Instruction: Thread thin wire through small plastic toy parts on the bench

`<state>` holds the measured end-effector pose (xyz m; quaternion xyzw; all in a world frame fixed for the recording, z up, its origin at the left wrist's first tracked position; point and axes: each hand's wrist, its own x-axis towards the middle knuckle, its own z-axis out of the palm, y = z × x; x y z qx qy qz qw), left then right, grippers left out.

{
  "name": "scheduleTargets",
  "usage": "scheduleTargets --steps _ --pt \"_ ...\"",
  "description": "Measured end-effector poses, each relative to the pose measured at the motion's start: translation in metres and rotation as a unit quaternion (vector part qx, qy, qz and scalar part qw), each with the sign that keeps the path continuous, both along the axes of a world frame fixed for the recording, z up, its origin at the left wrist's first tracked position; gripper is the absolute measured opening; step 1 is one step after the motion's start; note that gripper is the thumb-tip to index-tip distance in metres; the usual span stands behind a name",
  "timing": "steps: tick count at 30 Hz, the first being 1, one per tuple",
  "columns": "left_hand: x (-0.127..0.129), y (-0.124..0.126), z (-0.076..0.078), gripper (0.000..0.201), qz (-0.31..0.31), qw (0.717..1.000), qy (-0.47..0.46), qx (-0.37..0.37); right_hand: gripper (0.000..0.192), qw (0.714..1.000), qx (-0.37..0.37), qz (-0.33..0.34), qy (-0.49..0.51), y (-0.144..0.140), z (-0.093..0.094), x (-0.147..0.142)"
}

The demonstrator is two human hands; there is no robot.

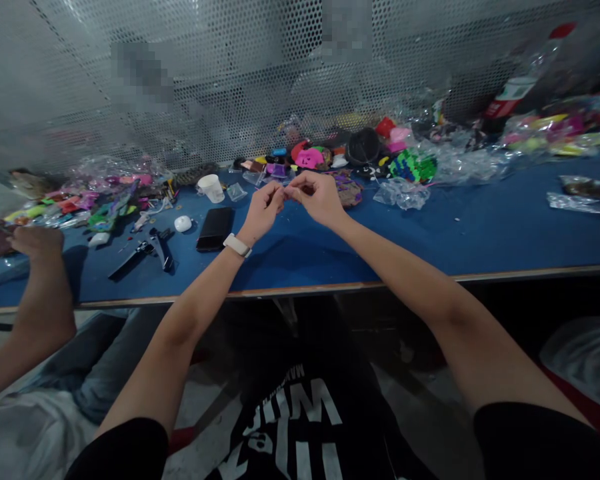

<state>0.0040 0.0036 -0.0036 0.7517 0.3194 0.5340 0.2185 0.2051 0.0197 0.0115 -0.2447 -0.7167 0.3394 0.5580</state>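
My left hand point(265, 210) and my right hand point(319, 197) meet above the blue table point(310, 250), fingertips pinched close together. Whatever small item lies between the fingertips is too hidden to name. A pale band circles my left wrist. Behind my right hand sits a brown and purple lump point(349, 190). Left of my left hand are a black phone-like case point(215, 229), a white paper cup point(211, 189) and a small white earbud-like case point(183, 223). A black plier-like tool point(147, 252) lies farther left.
Colourful small pieces and clear plastic bags point(403, 193) line the back of the table, before a perforated metal panel point(260, 87). A red-capped bottle point(523, 83) leans at the right. At the far left a co-worker's hand point(37, 243) reaches over the table.
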Motion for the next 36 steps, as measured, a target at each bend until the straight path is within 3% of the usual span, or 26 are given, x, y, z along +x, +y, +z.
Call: scheduleTargets --steps 10,17,23,28,36 --pt "0.001 -0.010 0.004 0.068 0.059 0.993 0.077 0.073 0.074 0.982 -0.168 0.062 0.060 -0.003 0.005 -0.008" --pt "0.001 -0.012 0.005 0.070 0.073 0.985 0.120 0.097 0.063 0.958 -0.263 0.064 0.096 -0.010 0.014 -0.006" --pt "0.003 -0.018 0.009 0.069 0.077 0.985 0.128 0.091 0.069 0.970 -0.220 0.086 0.054 -0.002 0.009 -0.003" --pt "0.006 -0.020 0.010 0.067 0.062 0.991 0.106 0.053 0.078 0.986 -0.142 0.088 0.007 0.008 0.000 -0.002" --pt "0.013 -0.012 0.000 0.069 -0.063 0.995 0.011 -0.074 0.069 0.998 -0.021 0.021 -0.053 0.001 0.005 0.008"
